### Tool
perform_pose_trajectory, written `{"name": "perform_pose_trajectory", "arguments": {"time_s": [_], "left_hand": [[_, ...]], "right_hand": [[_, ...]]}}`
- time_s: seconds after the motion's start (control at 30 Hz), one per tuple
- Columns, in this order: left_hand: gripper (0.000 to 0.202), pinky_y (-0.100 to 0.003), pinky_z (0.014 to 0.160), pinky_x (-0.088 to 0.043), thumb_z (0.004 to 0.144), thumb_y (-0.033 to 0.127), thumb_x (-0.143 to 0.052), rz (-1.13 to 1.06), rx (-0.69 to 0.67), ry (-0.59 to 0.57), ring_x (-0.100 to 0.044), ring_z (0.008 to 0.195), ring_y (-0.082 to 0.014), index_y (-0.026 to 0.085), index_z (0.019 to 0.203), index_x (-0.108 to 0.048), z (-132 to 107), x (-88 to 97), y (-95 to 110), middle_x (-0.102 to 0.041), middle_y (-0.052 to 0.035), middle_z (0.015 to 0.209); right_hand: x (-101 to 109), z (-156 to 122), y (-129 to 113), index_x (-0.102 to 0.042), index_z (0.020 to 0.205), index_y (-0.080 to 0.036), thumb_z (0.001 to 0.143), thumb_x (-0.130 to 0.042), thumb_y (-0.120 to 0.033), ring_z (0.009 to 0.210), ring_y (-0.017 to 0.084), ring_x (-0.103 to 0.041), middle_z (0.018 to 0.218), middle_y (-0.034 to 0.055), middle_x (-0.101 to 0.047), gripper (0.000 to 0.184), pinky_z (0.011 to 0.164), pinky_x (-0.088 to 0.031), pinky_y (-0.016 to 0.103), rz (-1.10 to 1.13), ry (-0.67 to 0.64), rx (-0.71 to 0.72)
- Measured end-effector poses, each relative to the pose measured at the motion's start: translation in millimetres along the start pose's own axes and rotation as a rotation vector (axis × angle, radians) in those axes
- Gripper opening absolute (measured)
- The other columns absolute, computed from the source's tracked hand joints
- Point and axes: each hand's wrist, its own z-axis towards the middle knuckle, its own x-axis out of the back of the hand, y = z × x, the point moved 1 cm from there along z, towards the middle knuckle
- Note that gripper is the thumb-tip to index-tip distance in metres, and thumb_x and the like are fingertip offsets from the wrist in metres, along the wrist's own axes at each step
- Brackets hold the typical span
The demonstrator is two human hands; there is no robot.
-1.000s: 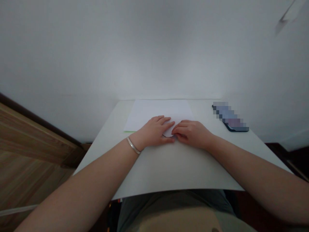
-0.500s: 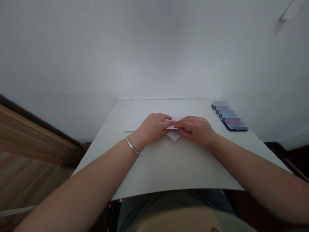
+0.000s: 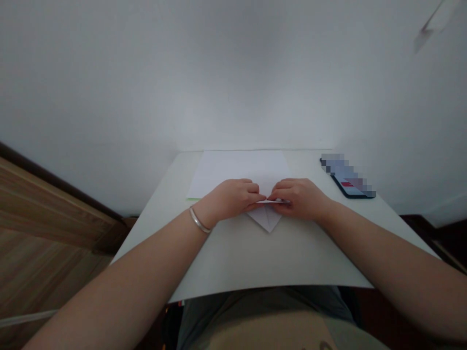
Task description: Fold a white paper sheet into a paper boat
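Observation:
A small folded white paper (image 3: 269,219) lies on the white table (image 3: 255,257), its point aimed toward me. My left hand (image 3: 233,199) pinches the paper's upper left edge with curled fingers; a silver bangle circles that wrist. My right hand (image 3: 301,197) pinches the upper right edge the same way. The fingertips of both hands nearly meet over the fold. Most of the paper's top part is hidden under my fingers.
A stack of white sheets (image 3: 239,167) with a green edge lies behind my hands. A dark phone (image 3: 348,182) rests at the table's far right. A white wall stands right behind the table. A wooden surface (image 3: 40,214) is at the left.
The folded paper has come nearer to me and its pointed tip now shows more. Both hands went from lying flatter on it to pinching its upper edge.

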Motion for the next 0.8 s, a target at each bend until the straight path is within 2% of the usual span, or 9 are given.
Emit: {"name": "perform_pose_trajectory", "arguments": {"time_s": [0.1, 0.27, 0.6, 0.8], "left_hand": [[0.024, -0.025, 0.067, -0.043, 0.094, 0.033, -0.048, -0.022, 0.072, -0.008, -0.059, 0.077, -0.0149, 0.024, 0.099, -0.07, -0.5, -0.2, -2.0, -0.065, -0.0031, 0.085], [0.021, -0.025, 0.065, -0.042, 0.091, 0.034, -0.055, -0.059, 0.108, -0.057, -0.06, 0.074, -0.0152, 0.021, 0.088, -0.071, 0.4, -3.6, -2.7, -0.067, -0.0029, 0.082], [0.017, -0.025, 0.062, -0.037, 0.087, 0.033, -0.059, -0.256, 0.204, -0.127, -0.055, 0.07, -0.0136, 0.019, 0.08, -0.065, 1.2, -6.0, -6.4, -0.061, -0.0005, 0.079], [0.026, -0.025, 0.06, -0.034, 0.088, 0.036, -0.055, -0.326, 0.256, -0.14, -0.049, 0.065, -0.0124, 0.017, 0.069, -0.058, 2.2, -4.6, -7.7, -0.055, 0.0006, 0.072]], "right_hand": [[-0.9, 0.4, -1.6, -0.069, 0.079, -0.019, 0.086, -0.054, -0.029, 0.071, 0.015, -0.06, 0.08, 0.0033, -0.069, 0.019, 0.061, -0.037, 0.027, -0.025, 0.024, -0.033], [-2.0, 2.9, -2.1, -0.066, 0.074, -0.019, 0.084, -0.057, -0.03, 0.065, 0.013, -0.054, 0.072, 0.002, -0.064, 0.017, 0.058, -0.033, 0.026, 0.031, -0.031, -0.064], [3.2, 2.8, 7.3, -0.069, 0.074, -0.019, 0.08, -0.062, -0.03, 0.063, 0.011, -0.052, 0.077, 0.0021, -0.062, 0.014, 0.058, -0.036, 0.024, 0.333, -0.194, -0.183], [11.2, 1.1, 11.8, -0.068, 0.071, -0.019, 0.076, -0.063, -0.029, 0.061, 0.013, -0.054, 0.073, 0.0017, -0.064, 0.012, 0.058, -0.038, 0.026, 0.334, -0.286, -0.283]]}}
